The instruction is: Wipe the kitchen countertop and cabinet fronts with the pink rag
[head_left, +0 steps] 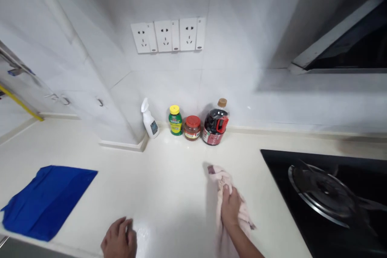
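My right hand point(230, 208) presses on a pale pink cloth point(222, 175) lying bunched on the white countertop point(169, 185), its fingers bent into the fabric. Part of the cloth hangs back below my wrist. At the lower left, my left hand point(119, 238) is loosely bent near the counter's front edge, with a gap between thumb and fingers and nothing seen in it. A wet, shiny patch shows on the counter just right of that hand.
Along the wall stand a white spray bottle point(149, 121), a green bottle with yellow cap point(175, 121), a red-lidded jar point(192, 128) and a dark sauce bottle point(215, 123). A blue cloth point(48, 201) lies left. A black gas stove point(320, 189) is right, below a range hood point(347, 40).
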Demonstrator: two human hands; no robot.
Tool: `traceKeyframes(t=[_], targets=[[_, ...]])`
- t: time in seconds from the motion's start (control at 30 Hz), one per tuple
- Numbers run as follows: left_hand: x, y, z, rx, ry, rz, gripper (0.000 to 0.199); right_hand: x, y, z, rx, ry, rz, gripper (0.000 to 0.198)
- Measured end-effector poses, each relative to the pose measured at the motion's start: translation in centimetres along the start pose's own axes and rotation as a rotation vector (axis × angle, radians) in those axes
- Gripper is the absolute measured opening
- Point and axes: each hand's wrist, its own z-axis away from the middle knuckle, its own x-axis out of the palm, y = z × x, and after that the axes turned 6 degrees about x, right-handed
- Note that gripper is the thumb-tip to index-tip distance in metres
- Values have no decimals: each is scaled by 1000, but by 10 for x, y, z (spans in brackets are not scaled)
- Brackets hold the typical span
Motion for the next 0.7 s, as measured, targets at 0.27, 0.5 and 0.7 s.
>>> traceKeyframes(t=[0.27, 0.5, 0.7], targets=[[2, -7, 6, 44, 50, 45, 33, 105, -141, 59, -473, -574, 248, 52], [7, -15, 9, 61, 122, 92, 34, 98, -153, 125, -926, -954, 256, 52], [11, -14, 10, 14, 101, 105, 32, 22, -16, 59, -929, -496, 415, 52]])
